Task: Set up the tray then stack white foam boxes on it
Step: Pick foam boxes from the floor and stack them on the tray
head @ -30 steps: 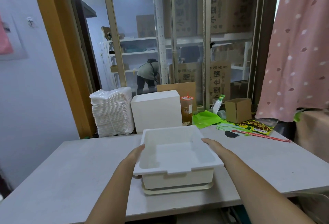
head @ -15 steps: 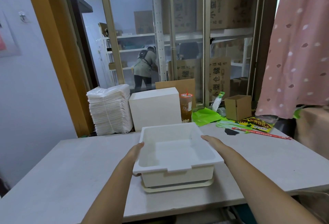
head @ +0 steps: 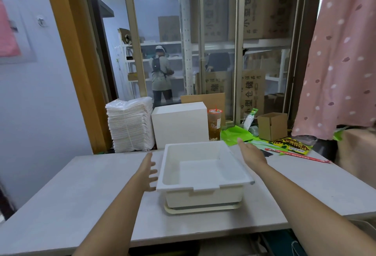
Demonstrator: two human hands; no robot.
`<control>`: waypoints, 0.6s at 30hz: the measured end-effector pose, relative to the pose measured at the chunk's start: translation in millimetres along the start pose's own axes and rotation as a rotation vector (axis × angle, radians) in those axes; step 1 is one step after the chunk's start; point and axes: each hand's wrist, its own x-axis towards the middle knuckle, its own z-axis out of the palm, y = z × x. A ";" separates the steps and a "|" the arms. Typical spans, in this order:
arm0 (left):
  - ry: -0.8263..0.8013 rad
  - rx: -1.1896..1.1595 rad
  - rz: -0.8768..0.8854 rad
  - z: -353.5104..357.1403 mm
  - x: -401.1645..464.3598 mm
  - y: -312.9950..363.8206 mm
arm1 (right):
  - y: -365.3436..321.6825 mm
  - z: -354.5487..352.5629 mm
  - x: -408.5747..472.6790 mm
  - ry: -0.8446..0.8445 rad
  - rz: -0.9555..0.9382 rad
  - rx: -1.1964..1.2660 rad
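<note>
Both hands have come off the white foam box; half a second ago they were pressed flat against its side walls, now the left hand hangs just beside the left rim, not touching, fingers loosely spread; the right hand has lifted clear past the far right corner, palm flat, fingers straight and together, holding nothing; the box sits open side up on the cream tray, whose lip shows under its near edge; both rest near the front middle of the table; the box looks square on the tray and has not shifted since release; reads as first box placed and let go, tray set-up done; next likely a reach for more stock; the bundle of nested foam boxes stands at the back left by the wooden frame, a closed white foam block just beside it; the right hand points toward the back, so can't tell which it goes for; a drink cup, green bag and small carton lie back right, well apart from the tray.
</note>
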 end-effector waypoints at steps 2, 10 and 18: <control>0.046 -0.012 0.050 -11.8 -12.5 9.8 | -15.9 1.2 -5.9 0.070 -0.053 -0.016; 0.298 -0.121 0.233 -133.8 -65.6 26.1 | -125.1 73.5 -78.8 0.047 -0.438 -0.031; 0.752 -0.230 0.202 -338.0 -164.0 -114.8 | -187.0 245.4 -253.6 -0.391 -0.836 0.027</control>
